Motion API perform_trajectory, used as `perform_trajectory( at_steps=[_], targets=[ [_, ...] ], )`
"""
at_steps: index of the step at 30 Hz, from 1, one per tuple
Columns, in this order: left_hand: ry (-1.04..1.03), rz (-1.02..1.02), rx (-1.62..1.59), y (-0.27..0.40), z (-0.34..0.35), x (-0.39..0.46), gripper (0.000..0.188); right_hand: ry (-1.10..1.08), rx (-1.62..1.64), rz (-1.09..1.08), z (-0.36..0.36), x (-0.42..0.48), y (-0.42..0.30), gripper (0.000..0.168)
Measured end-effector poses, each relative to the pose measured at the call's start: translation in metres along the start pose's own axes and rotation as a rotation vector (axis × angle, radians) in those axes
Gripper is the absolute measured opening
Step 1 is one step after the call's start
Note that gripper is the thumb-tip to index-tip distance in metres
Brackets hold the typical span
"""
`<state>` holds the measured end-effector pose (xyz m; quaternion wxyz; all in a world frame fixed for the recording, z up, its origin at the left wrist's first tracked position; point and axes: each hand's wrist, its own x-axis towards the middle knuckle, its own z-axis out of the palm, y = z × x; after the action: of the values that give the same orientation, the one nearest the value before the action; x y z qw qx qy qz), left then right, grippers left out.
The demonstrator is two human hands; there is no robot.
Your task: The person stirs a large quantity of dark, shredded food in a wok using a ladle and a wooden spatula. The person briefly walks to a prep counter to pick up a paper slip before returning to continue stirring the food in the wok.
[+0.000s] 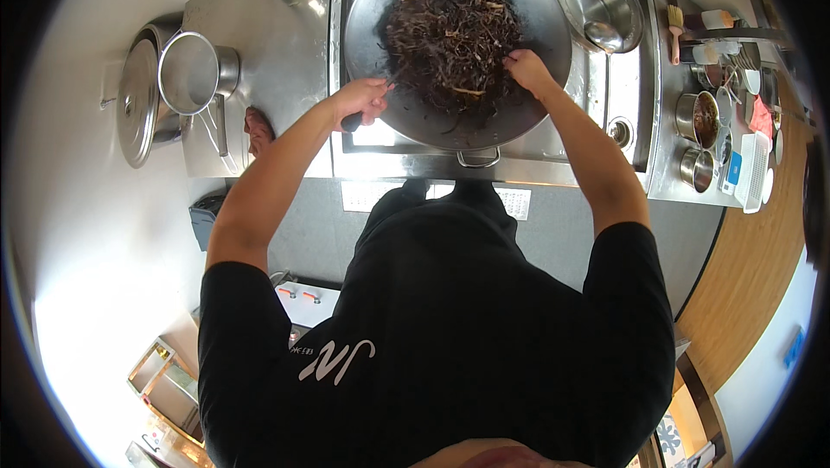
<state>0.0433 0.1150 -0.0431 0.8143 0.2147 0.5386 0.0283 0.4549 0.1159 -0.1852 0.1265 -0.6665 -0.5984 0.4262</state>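
Note:
A wide metal wok point(454, 134) holds a heap of dark, shredded strips point(454, 33) with a few paler pieces among them. At the wok's left rim, my left hand point(360, 103) is closed around a utensil with a black handle point(352, 121); its thin front part reaches toward the heap, and the tool's exact kind is unclear. My right hand point(525, 69) is over the wok's right side, fingers bent at the edge of the strips. Whether it pinches any strips cannot be made out.
A steel basin with a ladle point(602, 33) stands right of the wok. On the left are a handled strainer point(188, 72), lidded pots point(139, 104) and a reddish-brown cloth-like item point(258, 130). A brush point(675, 30), small pots point(697, 169) and a white basket point(752, 169) line the right counter.

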Motion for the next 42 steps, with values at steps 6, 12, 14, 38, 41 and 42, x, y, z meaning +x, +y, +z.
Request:
perform_trajectory(
  at_steps=[6, 12, 14, 38, 41, 42],
  targets=[
    [-0.032, 0.074, -0.104, -0.018, 0.002, -0.036, 0.032, 0.077, 0.302, 0.109, -0.032, -0.056, -0.021, 0.027],
    [0.021, 0.172, 0.0, -0.017, 0.008, -0.077, 0.04, 0.317, -0.034, -0.115, -0.071, -0.089, -0.058, 0.024],
    [0.107, 0.229, 0.171, -0.019, 0.008, -0.078, 0.045, 0.387, -0.137, -0.173, -0.076, -0.095, -0.069, 0.024],
    [0.541, 0.44, 0.941, -0.036, 0.012, -0.061, 0.051, -0.112, 0.857, 0.459, 0.07, -0.067, -0.047, 0.025],
    [0.515, 0.386, 0.862, -0.033, 0.011, -0.077, 0.052, -0.049, 0.899, 0.417, 0.063, -0.082, -0.068, 0.026],
    [0.519, 0.427, 0.87, -0.041, 0.006, -0.073, 0.052, -0.036, 0.867, 0.406, 0.052, -0.091, -0.082, 0.026]
  ],
)
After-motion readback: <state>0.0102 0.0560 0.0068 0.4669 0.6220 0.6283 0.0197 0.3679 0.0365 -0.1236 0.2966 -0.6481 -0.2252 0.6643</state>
